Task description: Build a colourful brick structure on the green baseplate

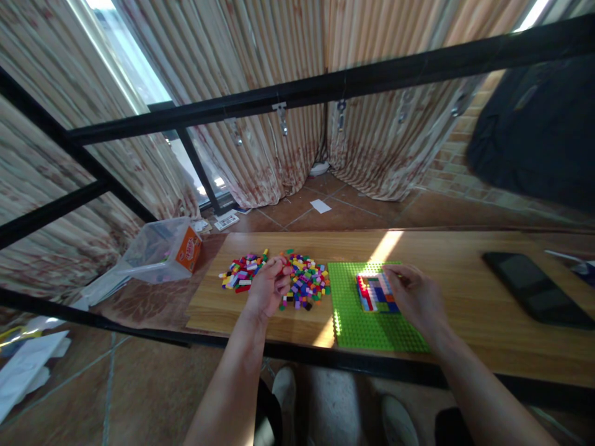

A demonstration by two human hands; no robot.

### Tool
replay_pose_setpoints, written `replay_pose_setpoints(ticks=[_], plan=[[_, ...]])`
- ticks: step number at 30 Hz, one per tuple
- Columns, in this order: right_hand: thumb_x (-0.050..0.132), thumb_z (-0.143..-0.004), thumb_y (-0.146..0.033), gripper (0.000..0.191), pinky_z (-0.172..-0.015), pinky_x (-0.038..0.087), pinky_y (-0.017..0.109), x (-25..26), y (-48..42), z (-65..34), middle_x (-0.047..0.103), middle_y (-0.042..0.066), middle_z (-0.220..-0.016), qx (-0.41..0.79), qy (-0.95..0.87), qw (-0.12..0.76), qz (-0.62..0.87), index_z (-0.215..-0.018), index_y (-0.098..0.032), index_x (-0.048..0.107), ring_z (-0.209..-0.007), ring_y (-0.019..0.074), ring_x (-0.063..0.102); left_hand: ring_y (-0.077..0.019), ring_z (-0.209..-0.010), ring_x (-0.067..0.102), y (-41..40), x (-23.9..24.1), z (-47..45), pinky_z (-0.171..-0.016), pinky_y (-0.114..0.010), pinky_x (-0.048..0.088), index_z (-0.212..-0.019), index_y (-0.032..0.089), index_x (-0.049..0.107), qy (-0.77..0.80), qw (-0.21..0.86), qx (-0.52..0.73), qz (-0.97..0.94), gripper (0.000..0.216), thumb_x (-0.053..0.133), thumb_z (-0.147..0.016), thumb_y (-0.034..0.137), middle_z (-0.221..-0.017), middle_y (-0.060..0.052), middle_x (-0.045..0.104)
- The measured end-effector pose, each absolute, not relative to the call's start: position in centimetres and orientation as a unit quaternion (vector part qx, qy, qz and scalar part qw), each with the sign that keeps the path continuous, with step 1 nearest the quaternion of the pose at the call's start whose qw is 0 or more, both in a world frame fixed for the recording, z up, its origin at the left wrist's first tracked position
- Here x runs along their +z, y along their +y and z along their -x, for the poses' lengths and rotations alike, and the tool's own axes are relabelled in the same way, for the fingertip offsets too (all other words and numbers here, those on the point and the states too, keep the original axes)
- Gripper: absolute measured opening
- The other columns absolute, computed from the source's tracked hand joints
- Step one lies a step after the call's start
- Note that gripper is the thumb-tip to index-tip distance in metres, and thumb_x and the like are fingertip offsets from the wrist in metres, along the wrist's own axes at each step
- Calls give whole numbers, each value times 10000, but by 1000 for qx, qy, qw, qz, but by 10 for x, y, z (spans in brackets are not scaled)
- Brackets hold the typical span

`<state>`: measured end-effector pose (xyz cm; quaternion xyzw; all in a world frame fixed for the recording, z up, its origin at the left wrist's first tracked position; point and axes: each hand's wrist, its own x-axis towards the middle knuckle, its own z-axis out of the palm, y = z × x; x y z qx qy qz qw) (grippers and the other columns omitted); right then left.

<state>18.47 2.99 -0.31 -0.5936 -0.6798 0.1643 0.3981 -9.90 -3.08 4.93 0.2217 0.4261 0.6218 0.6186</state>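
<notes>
A green studded baseplate [344,328] lies on the wooden table, bearing a low block of red, white, blue and orange toy bricks [375,293]. My right hand [416,300] is over the right side of this block, thumb and fingers pinched together at its edge; anything between them is too small to make out. My left hand [269,286] hovers in front of the loose toy bricks [309,279], its palm turned up and fingers curled in. Whatever it may hold is hidden by the fingers. More loose bricks [242,269] spread out to its left.
A black phone [534,288] rests at the table's right. A clear plastic box [158,251] with an orange label stands off the table's left end. A black metal bar [297,96] crosses beyond the table, with curtains [260,56] behind.
</notes>
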Motion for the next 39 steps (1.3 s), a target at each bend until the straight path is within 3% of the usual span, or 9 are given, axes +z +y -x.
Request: replay_pose_setpoints(ticks=[10, 15, 20, 25, 30, 35, 39], plan=[[488, -836, -385, 304, -636, 473, 316, -4, 31, -186, 699, 56, -787, 153, -682, 404, 590, -834, -204, 733, -637, 186, 611, -13, -403, 259, -30, 46, 96, -381, -129, 218, -818, 182, 502, 434, 596, 637, -225, 187, 669, -770, 252, -628, 67, 445], [505, -842, -387, 287, -650, 480, 327, -2, 30, -185, 702, 55, -808, 156, -677, 415, 588, -839, -210, 731, -650, 190, 620, -37, -509, 410, -28, 42, 93, -489, -148, 352, -949, 167, 592, 423, 565, 666, -242, 204, 672, -764, 198, -701, 24, 537], [515, -873, -408, 274, -665, 491, 320, 9, 18, -171, 695, 53, -846, 209, -682, 461, 527, -882, -212, 707, -719, 194, 630, -89, -627, 546, -27, 34, 80, -560, -190, 424, -1038, 178, 624, 524, 468, 616, -356, 320, 683, -729, 117, -871, -34, 660], [542, -878, -418, 285, -607, 474, 300, 20, -2, -141, 684, 29, -799, 250, -742, 441, 438, -1014, -215, 689, -624, 157, 580, -184, -909, 645, -32, 27, 56, -771, -274, 493, -1144, 216, 598, 533, 417, 532, -509, 414, 687, -750, 125, -996, -78, 699], [524, -901, -374, 289, -646, 475, 296, 26, -14, -116, 708, 31, -824, 290, -768, 391, 417, -1085, -218, 683, -649, 153, 606, -251, -1078, 618, -41, 26, 36, -959, -373, 448, -1226, 233, 588, 542, 355, 471, -599, 463, 667, -777, 150, -1173, -114, 671], [557, -879, -323, 263, -745, 510, 319, 21, -14, -106, 726, 57, -963, 352, -727, 429, 404, -1077, -223, 699, -827, 185, 661, -249, -1084, 627, -44, 29, 27, -957, -414, 476, -1321, 233, 488, 583, 287, 416, -637, 511, 561, -825, 129, -1208, -95, 658], [607, -852, -317, 229, -780, 518, 336, 18, -9, -108, 739, 56, -950, 417, -688, 453, 383, -1029, -224, 720, -837, 187, 668, -213, -944, 673, -43, 29, 26, -853, -365, 535, -1186, 223, 547, 611, 236, 410, -635, 337, 592, -852, 242, -1081, -75, 699]])
